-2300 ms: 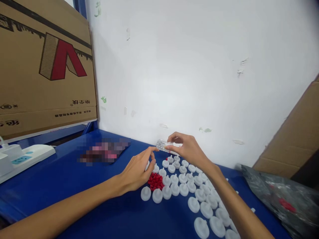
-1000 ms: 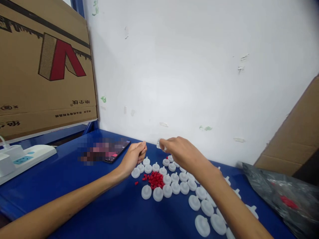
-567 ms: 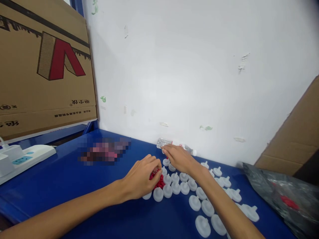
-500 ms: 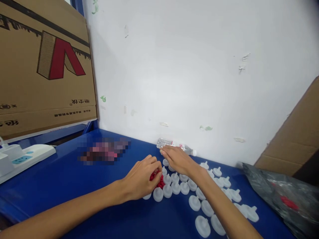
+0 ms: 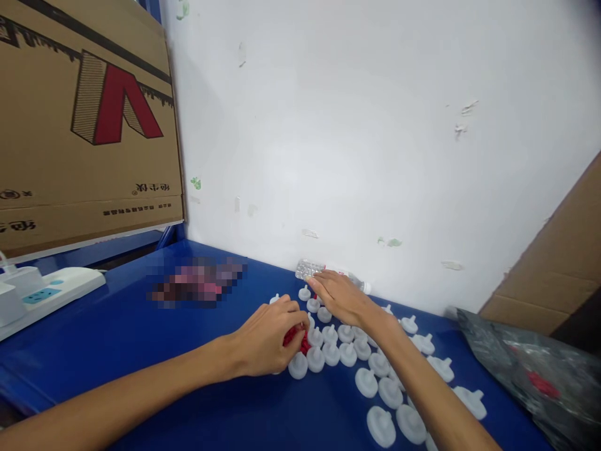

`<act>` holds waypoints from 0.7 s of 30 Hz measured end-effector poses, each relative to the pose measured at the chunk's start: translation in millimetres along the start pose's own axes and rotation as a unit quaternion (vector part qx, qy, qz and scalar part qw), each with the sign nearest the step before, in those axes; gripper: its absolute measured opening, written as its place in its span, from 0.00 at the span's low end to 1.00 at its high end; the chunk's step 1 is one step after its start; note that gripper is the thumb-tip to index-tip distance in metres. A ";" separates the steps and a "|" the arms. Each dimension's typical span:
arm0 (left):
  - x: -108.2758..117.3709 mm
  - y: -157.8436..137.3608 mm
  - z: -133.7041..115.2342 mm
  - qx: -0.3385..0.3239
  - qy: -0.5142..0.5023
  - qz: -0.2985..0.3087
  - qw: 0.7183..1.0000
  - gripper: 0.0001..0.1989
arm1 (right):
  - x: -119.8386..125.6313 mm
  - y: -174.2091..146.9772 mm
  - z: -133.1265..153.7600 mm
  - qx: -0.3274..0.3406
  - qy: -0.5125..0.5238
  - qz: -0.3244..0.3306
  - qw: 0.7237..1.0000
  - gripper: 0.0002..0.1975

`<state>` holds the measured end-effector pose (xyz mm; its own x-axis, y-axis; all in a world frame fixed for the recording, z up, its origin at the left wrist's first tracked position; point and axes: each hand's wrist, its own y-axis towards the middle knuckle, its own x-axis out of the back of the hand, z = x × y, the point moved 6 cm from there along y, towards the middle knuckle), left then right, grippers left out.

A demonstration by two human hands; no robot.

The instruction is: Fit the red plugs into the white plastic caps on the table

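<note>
Several white round plastic caps (image 5: 380, 393) with short stems stand spread over the blue table (image 5: 141, 351). A small heap of red plastic pieces (image 5: 300, 340) lies among them. My left hand (image 5: 270, 335) rests curled over the heap, fingertips pinching at the red pieces; what it grips is hidden. My right hand (image 5: 339, 297) lies palm down over the far caps, fingertips by a white cap (image 5: 305, 293). A clear plastic bottle (image 5: 310, 269) lies on its side against the wall just behind it.
A big cardboard box (image 5: 84, 125) stands at the left with a white power strip (image 5: 44, 294) below it. A blurred flat object (image 5: 197, 282) lies on the table's far left. A dark plastic bag (image 5: 526, 369) and another cardboard box (image 5: 558, 263) sit at the right.
My right hand left the bottle lying by the wall and came down onto the caps. My left hand moved from beside the caps onto the red heap. Some caps shifted to the right.
</note>
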<state>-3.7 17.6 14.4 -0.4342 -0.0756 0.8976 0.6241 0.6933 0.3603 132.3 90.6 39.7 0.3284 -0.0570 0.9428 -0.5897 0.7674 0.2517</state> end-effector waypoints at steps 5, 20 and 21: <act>8.0 3.9 4.8 0.015 0.000 -0.031 0.999 0.10 | 15.4 -0.8 -13.9 -0.019 0.001 -0.035 0.999 0.34; -9.2 15.2 94.7 0.213 -0.311 -0.122 0.918 0.25 | 94.3 -76.9 -116.4 -0.145 0.010 -0.202 0.969 0.35; -12.0 16.8 97.2 0.211 -0.322 -0.120 0.915 0.25 | 88.5 -89.9 -127.7 -0.157 0.011 -0.195 0.968 0.34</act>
<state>-51.0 99.8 -15.0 -0.9037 0.0820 0.4203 0.2132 0.9374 0.2755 308.6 98.1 72.7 0.4982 -0.3710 0.7837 -0.1648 0.8469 0.5056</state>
